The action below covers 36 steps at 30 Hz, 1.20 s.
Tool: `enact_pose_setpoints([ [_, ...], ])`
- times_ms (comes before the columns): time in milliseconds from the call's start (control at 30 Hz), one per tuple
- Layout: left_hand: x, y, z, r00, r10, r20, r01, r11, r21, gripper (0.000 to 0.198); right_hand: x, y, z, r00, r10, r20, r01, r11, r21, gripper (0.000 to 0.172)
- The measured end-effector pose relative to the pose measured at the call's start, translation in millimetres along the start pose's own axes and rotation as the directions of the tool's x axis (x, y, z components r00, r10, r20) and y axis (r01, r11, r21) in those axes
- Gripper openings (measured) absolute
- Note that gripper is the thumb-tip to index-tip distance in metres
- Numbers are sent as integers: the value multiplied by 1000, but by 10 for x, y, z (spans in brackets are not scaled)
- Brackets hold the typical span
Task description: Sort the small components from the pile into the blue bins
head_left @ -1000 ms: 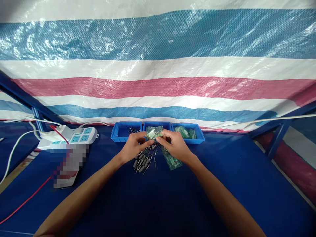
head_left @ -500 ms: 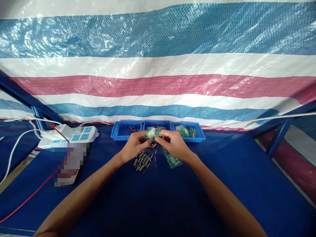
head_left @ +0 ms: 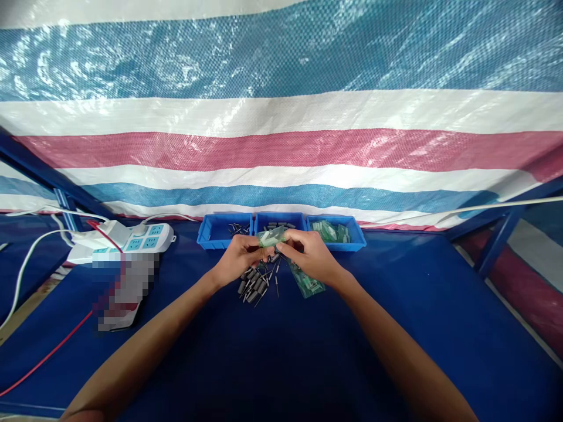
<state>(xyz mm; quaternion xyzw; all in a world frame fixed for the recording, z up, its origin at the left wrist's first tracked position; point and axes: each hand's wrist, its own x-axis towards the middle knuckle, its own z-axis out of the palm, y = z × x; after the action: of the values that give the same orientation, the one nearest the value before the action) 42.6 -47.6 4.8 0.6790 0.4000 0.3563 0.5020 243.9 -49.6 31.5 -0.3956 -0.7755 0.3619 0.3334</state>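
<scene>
My left hand and my right hand are closed on opposite sides of a small clear-green plastic bag with pale pieces inside. Both thumbs press on its near edge, and the fingers behind are partly hidden. Below the hands lies a pile of dark cylindrical parts with metal pins. Under my right wrist, another green plastic bag rests on the table.
Three blue bins stand behind the hands: the left bin and middle bin hold dark parts, the right bin green bags. A white power strip and a pixelated object lie left on the blue table.
The bag between my hands has tilted, and its right side is now higher. My hands have barely shifted, and the view has moved slightly.
</scene>
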Motion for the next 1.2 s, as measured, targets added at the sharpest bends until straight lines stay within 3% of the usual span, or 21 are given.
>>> enact_pose_setpoints([
  [167,23,-1,-11,999,-37,-23,36,997,-68,30,4,-6,-17,1000,9,-24,-9,1000,-2,33],
  [400,17,11,-29,996,-6,-92,4,1000,-19,29,7,0,-11,999,20,-26,-21,1000,-15,33],
  [700,10,21,-30,996,10,-84,-7,999,36,30,6,22,0,998,26,-65,-25,999,20,33],
  [933,7,79,-43,999,33,-17,-30,988,149,30,6,45,1,998,44,-52,-40,996,81,34],
  [1200,-1,100,-31,971,102,-214,-88,993,74,26,2,47,5,999,36,-34,-34,998,50,32],
])
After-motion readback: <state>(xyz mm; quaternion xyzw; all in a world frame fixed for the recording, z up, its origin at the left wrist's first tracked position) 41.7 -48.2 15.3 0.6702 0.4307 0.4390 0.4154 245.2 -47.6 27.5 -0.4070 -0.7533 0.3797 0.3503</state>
